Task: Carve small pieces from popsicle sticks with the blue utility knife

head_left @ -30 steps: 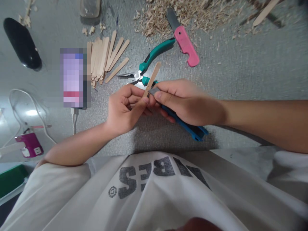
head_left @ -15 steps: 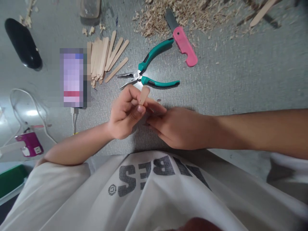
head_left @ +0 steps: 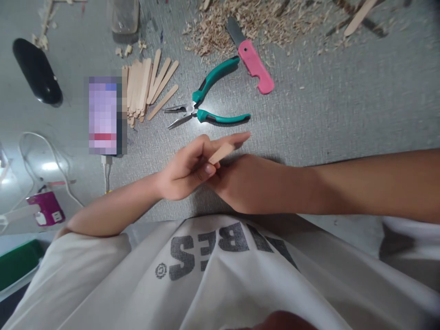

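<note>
My left hand point(head_left: 187, 172) pinches a wooden craft stick point(head_left: 222, 153) between thumb and fingers. The end that shows slants up to the right, and one of that hand's fingers stretches out beyond it. My right hand point(head_left: 245, 183) meets the left fingertips from the right with its back to me. Its own fingertips are hidden, so I cannot tell what they grip. Just beyond the hands lie teal-handled needle-nose pliers point(head_left: 190, 109) with their jaws apart. A fanned pile of craft sticks point(head_left: 139, 89) is to the left of the pliers.
A folding knife with a pink handle point(head_left: 257, 68) lies with its blade by a heap of wood shavings point(head_left: 275, 20). To the left are a blurred-out phone point(head_left: 103, 114) on a cable, a black case point(head_left: 37, 71) and a purple adapter point(head_left: 46, 208). A clear container point(head_left: 124, 18) stands at the back.
My left hand has turned and shifted right, tipping the craft stick from nearly upright to slanting right. One left finger now extends outward. The hands are closer together, and the view has shifted slightly.
</note>
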`<state>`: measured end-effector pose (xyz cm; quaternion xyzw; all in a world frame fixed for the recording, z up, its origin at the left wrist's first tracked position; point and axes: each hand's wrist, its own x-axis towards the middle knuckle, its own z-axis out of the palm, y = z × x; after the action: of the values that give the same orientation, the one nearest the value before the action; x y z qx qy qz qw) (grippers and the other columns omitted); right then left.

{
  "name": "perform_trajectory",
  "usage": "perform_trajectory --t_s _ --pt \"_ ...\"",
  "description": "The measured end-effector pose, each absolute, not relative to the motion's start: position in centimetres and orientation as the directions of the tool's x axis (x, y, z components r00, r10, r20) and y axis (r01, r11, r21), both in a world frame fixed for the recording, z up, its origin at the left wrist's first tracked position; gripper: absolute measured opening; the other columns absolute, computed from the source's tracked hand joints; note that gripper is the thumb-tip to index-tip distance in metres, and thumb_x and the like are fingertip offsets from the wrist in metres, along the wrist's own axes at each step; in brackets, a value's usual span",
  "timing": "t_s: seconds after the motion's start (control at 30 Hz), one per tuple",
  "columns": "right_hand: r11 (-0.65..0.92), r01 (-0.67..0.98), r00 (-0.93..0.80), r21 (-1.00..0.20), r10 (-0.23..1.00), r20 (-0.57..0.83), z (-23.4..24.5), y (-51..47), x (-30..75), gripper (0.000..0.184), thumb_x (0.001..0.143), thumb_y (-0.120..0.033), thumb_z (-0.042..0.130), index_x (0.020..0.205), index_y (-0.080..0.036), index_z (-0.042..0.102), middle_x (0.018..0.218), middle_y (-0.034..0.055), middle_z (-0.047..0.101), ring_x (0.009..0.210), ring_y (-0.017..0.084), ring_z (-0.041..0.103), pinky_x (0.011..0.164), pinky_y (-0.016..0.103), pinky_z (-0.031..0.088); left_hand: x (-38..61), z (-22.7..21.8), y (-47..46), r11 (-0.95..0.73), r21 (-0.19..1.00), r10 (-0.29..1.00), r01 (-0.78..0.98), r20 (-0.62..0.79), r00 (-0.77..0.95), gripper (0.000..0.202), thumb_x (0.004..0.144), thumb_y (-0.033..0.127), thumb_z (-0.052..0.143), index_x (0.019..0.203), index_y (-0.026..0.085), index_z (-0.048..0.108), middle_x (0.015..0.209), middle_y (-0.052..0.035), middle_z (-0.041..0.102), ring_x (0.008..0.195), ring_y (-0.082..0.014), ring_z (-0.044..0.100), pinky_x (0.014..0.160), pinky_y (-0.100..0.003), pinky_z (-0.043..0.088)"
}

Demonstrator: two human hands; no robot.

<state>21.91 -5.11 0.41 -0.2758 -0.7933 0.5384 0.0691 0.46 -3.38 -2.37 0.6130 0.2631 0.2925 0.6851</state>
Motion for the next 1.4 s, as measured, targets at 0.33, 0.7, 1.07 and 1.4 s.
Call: perform_trajectory --t_s 0.33,0.7,1.07,1.4 --pt "0.339 0.445 -0.841 -0.829 0.476 -0.257 1.5 -2.8 22.4 0.020 0.110 -0.020 0.051 0.095 -0.019 0.065 0.078 0.0064 0.073 0.063 0.019 0.059 0.065 0.033 0.035 1.6 -2.5 -5.0 -0.078 0.996 0.991 0.036 0.073 0.115 0.037 0.109 0.060 0.073 0.101 0.027 0.059 0.082 0.0032 0.085 0.070 -0.0164 0.083 0.068 -0.032 0.070" --pt "-0.233 -0.005 -0.609 -0.973 0.772 -0.182 0.0 -2.7 22.7 0.036 0.119 -0.024 0.050 0.084 -0.023 0.057 0.062 -0.0061 0.058 0.047 0.009 0.053 0.046 0.025 0.039 1.3 -1.9 -4.8 -0.123 0.989 0.986 0.077 0.112 0.125 0.032 0.110 0.048 0.076 0.093 0.023 0.067 0.064 0.0065 0.073 0.042 -0.0052 0.057 0.042 -0.020 0.042" --pt "-0.149 0.085 -0.615 -0.985 0.770 -0.169 0.1 -2.2 22.8 0.040 0.119 -0.021 0.054 0.078 -0.024 0.054 0.055 -0.0064 0.059 0.047 0.008 0.053 0.047 0.024 0.038 0.9 -1.9 -5.1 -0.128 0.983 0.966 0.130 0.094 0.240 0.026 0.113 0.039 0.073 0.095 0.020 0.072 0.070 0.0013 0.079 0.054 -0.0089 0.069 0.048 -0.019 0.051" --pt "-0.151 0.177 -0.583 -0.973 0.780 -0.227 0.8 -1.9 22.3 0.047 0.115 -0.006 0.051 0.071 -0.024 0.052 0.049 -0.0068 0.057 0.044 0.008 0.051 0.048 0.025 0.037 0.9 -2.1 -5.0 -0.183 0.970 0.958 0.161 0.139 0.251 0.022 0.113 0.036 0.071 0.097 0.022 0.071 0.068 0.0022 0.079 0.051 -0.0096 0.071 0.046 -0.020 0.053"
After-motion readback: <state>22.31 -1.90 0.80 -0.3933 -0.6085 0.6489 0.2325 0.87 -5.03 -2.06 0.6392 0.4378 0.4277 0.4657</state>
